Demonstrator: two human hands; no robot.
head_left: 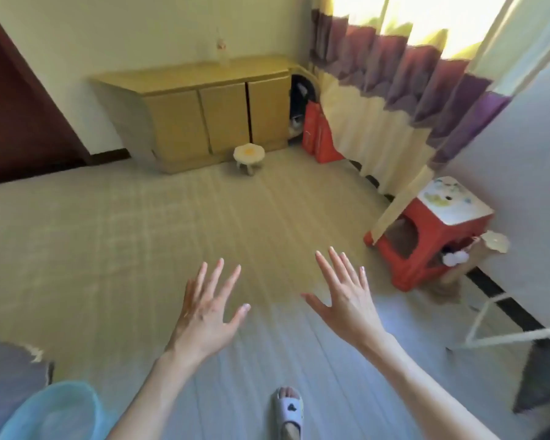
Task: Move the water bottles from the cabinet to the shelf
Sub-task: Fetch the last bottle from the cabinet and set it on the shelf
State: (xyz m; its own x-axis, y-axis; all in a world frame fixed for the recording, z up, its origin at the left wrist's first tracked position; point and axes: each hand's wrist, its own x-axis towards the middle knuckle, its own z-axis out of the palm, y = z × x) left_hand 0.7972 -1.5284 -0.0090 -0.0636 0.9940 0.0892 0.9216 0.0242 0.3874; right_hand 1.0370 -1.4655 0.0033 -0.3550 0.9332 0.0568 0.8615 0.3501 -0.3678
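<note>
A low wooden cabinet (pixel 204 100) with three closed doors stands against the far wall. One clear water bottle (pixel 222 47) stands upright on its top, blurred. My left hand (pixel 208 308) and my right hand (pixel 346 292) are stretched out in front of me above the floor, fingers spread and straight, holding nothing. Both hands are far from the cabinet. No shelf can be told for sure; a white frame (pixel 502 315) shows at the right edge.
A small white stool (pixel 249 155) sits in front of the cabinet. Red bags (pixel 319 133) lean by the curtain (pixel 394 100). A red stool (pixel 432 231) stands at the right. A blue basin (pixel 51 414) is at the lower left. My slippered foot (pixel 289 409) is below.
</note>
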